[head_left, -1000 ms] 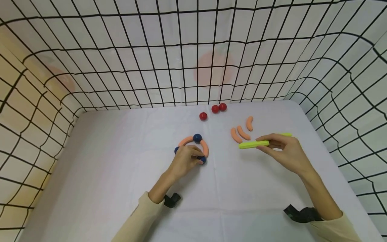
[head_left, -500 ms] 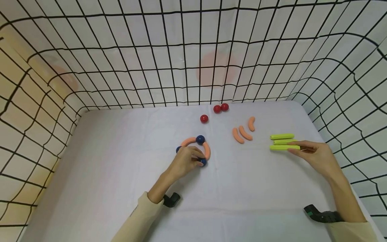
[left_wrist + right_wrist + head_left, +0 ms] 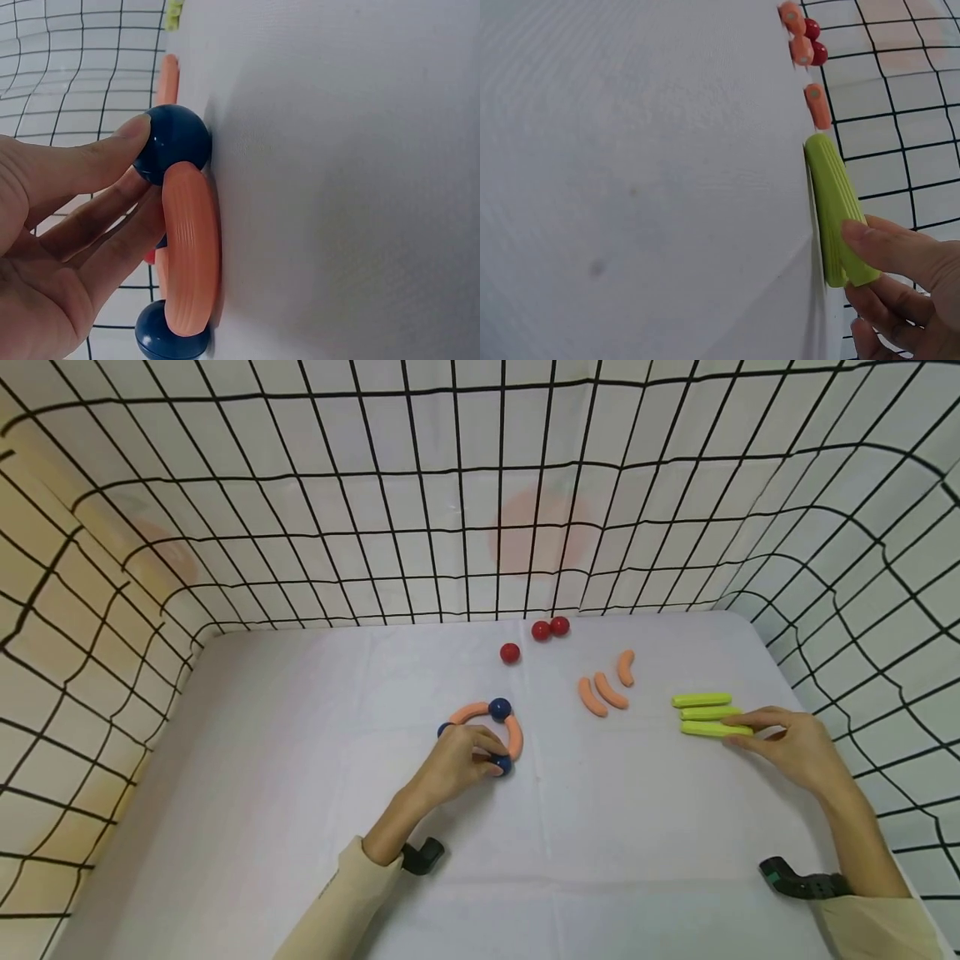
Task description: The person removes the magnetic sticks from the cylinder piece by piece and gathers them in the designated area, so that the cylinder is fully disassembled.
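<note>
In the head view, my left hand is at a ring of orange curved rods and blue balls. Thumb and fingers pinch the ring's near-right blue ball, which meets the end of an orange curved rod in the left wrist view. The hand hides part of the ring. Farther right, my right hand pinches the right end of the nearest yellow-green stick. That stick lies alongside two similar ones; in the right wrist view, the thumb rests on the gripped stick.
Three loose orange curved rods lie between the ring and the sticks. Behind them are three red balls, two of them side by side. A black wire mesh borders the white-covered table at the back and both sides.
My right hand has carried a yellow-green stick rightward from near the loose orange rods and brought it down beside the other two. My left hand keeps its grip on the blue ball.
</note>
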`<state>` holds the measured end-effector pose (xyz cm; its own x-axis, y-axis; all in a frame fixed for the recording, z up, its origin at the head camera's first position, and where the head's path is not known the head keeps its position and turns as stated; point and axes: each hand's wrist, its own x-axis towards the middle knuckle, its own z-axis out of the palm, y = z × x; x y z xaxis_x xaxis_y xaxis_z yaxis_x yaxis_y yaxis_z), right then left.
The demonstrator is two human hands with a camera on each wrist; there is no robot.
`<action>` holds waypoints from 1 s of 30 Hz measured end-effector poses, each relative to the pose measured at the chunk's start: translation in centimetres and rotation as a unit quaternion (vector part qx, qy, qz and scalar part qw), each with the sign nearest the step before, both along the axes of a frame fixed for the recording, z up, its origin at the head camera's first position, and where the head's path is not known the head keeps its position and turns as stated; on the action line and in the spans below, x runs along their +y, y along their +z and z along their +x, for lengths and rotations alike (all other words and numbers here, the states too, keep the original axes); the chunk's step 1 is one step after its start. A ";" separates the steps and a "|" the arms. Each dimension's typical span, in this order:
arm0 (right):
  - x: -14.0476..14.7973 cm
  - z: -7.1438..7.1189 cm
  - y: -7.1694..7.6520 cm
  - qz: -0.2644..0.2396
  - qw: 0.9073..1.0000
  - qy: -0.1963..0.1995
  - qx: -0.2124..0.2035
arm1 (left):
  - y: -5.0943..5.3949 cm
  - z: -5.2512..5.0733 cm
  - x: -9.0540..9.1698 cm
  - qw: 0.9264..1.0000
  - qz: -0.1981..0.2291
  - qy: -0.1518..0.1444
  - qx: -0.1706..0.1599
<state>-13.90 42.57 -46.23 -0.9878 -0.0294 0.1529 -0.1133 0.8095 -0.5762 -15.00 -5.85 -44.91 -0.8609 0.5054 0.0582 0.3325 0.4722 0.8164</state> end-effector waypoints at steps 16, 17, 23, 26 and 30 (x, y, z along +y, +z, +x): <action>-1.6 -0.8 0.6 0.071 0.997 -0.028 0.027 | 0.3 0.2 -0.8 0.999 -0.023 -0.026 0.018; -2.0 -0.9 0.8 0.066 0.997 -0.025 0.035 | 0.3 0.2 -0.9 0.999 -0.022 -0.027 0.019; -6.6 -1.5 2.7 0.011 0.998 0.026 0.064 | 0.0 0.3 -1.2 0.999 -0.015 -0.026 0.024; -9.8 -1.9 3.4 -0.007 0.995 0.065 0.074 | -0.1 0.3 -1.3 0.999 -0.013 -0.027 0.034; -14.1 -2.5 3.4 -0.034 0.989 0.124 0.071 | -0.2 0.5 -1.2 0.999 -0.013 -0.024 0.040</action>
